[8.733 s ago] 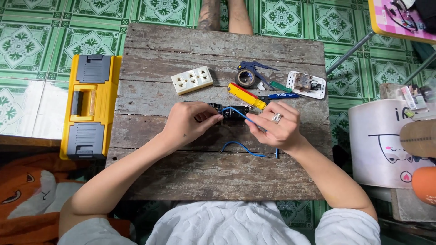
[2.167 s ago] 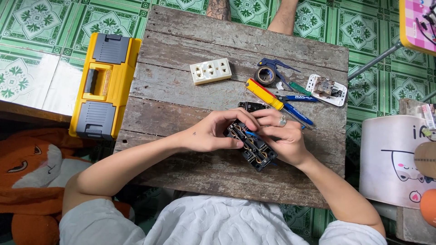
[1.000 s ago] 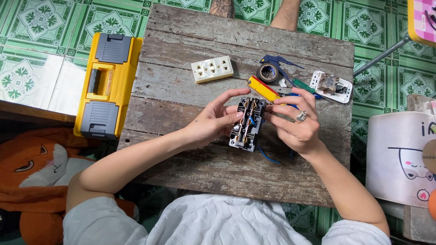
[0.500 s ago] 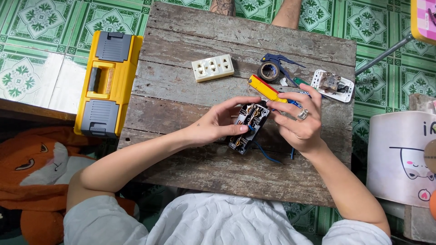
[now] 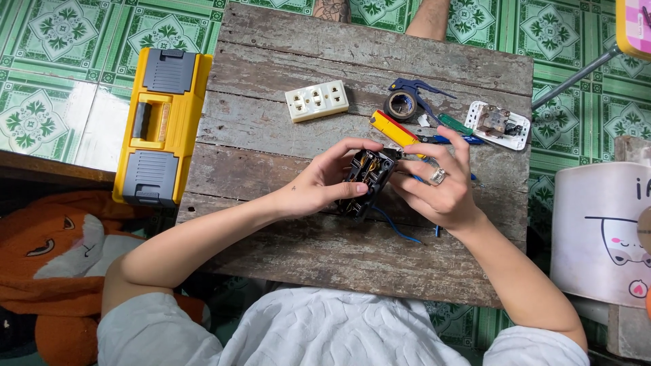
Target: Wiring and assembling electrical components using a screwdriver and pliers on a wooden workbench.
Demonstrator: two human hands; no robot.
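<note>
No screens or signs show. At the right edge stands a white cylindrical container with a printed cartoon cat face in black and pink [image 5: 600, 234]. At the top right corner sits a pink checked card with a yellow border [image 5: 634, 27].
</note>
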